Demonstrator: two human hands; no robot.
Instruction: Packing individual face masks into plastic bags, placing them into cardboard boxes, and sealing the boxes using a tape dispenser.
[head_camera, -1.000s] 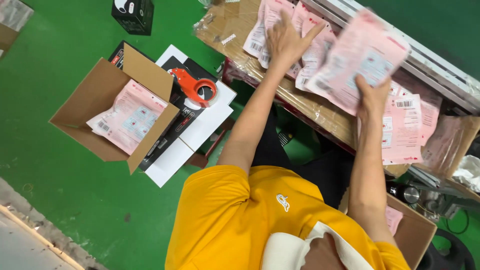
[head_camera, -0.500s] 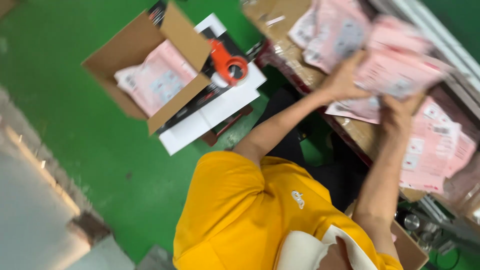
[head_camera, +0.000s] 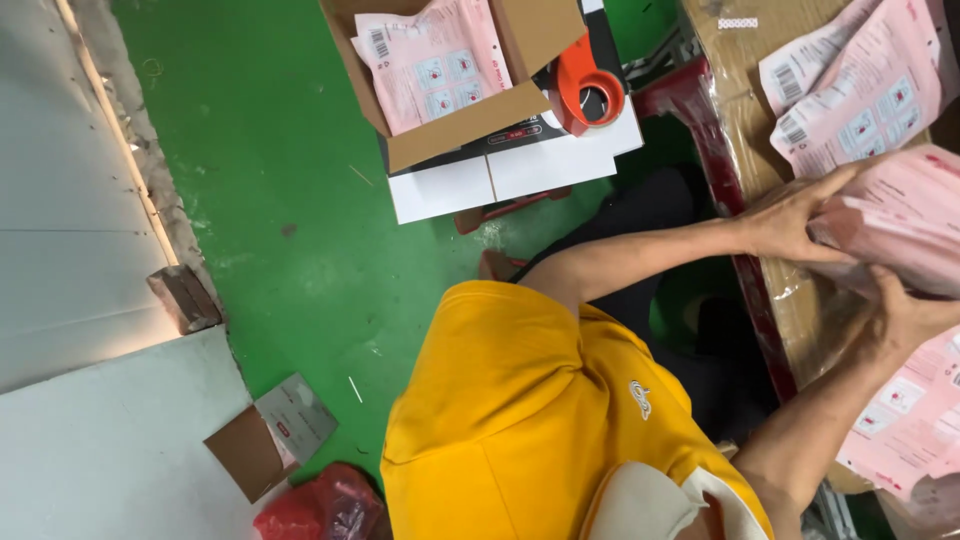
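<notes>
My left hand (head_camera: 790, 215) and my right hand (head_camera: 905, 320) both grip a stack of pink mailer packets (head_camera: 900, 230) over a cardboard-covered work surface (head_camera: 745, 90). The left hand presses on the stack's near end and the right hand holds it from below. More pink packets (head_camera: 860, 90) lie spread on the surface beyond the stack, and others (head_camera: 910, 420) lie by my right forearm. My yellow shirt fills the lower middle.
On the green floor (head_camera: 280, 150) stands an open cardboard box (head_camera: 480, 115) with pink packets inside. It rests on white flat sheets (head_camera: 500, 180) beside an orange tape dispenser (head_camera: 590, 90). A brick (head_camera: 185, 298), a card scrap (head_camera: 270, 440) and a red bag (head_camera: 320, 510) lie at left.
My two hands have come together on the pink packets and gathered them into one stack. The view has swung, so the box and tape dispenser now sit at the top.
</notes>
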